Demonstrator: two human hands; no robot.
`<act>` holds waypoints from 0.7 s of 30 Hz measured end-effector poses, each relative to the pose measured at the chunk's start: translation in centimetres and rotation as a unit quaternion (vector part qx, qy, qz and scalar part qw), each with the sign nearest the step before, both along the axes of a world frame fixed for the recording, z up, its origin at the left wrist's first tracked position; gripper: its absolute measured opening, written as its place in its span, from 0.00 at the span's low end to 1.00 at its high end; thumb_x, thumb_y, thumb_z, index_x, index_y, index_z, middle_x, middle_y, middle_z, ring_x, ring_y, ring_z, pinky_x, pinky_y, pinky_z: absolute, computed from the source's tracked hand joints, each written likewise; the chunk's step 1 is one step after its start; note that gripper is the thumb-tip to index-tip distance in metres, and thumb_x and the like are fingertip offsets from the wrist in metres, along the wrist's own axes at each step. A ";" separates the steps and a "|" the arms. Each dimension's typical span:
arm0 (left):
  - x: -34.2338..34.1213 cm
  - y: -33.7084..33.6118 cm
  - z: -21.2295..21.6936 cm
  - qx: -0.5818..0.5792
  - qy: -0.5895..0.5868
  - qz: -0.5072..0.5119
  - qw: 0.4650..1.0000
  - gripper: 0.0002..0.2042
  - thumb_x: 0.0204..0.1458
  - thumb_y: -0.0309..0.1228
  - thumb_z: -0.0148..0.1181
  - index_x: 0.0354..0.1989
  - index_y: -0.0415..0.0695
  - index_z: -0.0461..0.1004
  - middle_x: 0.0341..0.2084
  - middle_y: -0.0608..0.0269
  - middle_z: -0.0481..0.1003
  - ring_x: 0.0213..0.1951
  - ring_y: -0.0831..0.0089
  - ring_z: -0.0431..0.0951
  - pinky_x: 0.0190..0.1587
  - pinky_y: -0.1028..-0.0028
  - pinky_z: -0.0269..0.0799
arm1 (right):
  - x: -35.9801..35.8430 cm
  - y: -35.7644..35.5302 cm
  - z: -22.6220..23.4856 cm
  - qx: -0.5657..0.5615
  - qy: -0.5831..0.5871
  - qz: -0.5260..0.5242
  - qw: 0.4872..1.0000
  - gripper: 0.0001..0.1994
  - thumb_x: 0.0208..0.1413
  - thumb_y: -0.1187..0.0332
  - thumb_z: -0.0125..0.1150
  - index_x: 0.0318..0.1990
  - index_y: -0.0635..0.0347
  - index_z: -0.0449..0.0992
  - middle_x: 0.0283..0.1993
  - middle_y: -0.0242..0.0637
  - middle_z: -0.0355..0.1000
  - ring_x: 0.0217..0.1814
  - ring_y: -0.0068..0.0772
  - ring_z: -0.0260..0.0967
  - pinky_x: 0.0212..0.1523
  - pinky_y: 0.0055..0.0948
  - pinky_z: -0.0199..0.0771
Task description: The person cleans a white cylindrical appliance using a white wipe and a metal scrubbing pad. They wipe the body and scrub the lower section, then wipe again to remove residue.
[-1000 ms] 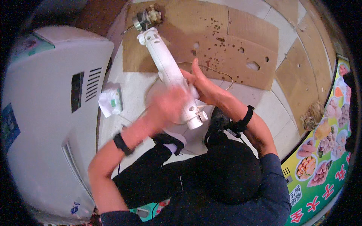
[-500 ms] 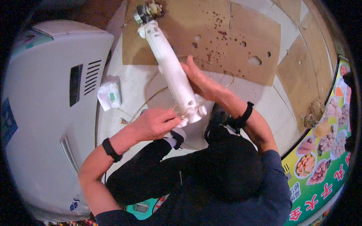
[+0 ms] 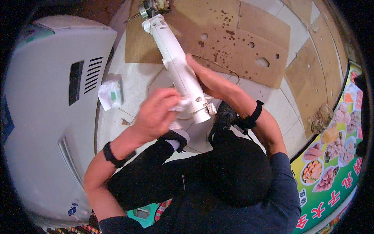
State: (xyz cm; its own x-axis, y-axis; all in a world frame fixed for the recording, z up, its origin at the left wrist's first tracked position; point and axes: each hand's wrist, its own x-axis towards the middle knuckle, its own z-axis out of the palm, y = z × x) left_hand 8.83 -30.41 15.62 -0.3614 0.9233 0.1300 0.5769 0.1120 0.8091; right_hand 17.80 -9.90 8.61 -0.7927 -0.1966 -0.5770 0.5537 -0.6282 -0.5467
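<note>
A long white plastic housing (image 3: 176, 64) slants in front of me. It has slots at its far end and a ribbed knob and round opening at its near end. My right hand (image 3: 206, 80) grips its right side, with the fingers partly hidden behind it. My left hand (image 3: 156, 113), blurred by motion, pinches a crumpled white tissue (image 3: 182, 104) against the housing's left side near the lower end. A dirty metal part (image 3: 147, 8) with brownish matter on it lies beyond the far end.
Stained cardboard (image 3: 218, 43) covers the floor ahead. A white packet (image 3: 110, 95) lies beside the large white appliance (image 3: 58, 117) on the left. At the right stands a colourful food-picture panel (image 3: 331, 156), with a brown clump (image 3: 321, 119) close to it. A teal container (image 3: 145, 214) sits by my left leg.
My left hand has risen and moved away from the housing's near end to its left side. The housing has shifted slightly up, and its near end now shows clearly.
</note>
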 end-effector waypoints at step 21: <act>-11.9 1.5 -5.8 -0.079 0.055 0.191 0.977 0.09 0.61 0.23 0.58 0.49 0.41 0.78 0.46 0.55 0.77 0.41 0.65 0.80 0.41 0.72 0.77 | 0.3 5.3 3.2 0.025 -0.084 -0.015 0.996 0.35 0.67 0.39 0.55 0.63 0.63 0.72 0.46 0.40 0.79 0.40 0.29 0.78 0.42 0.31 0.82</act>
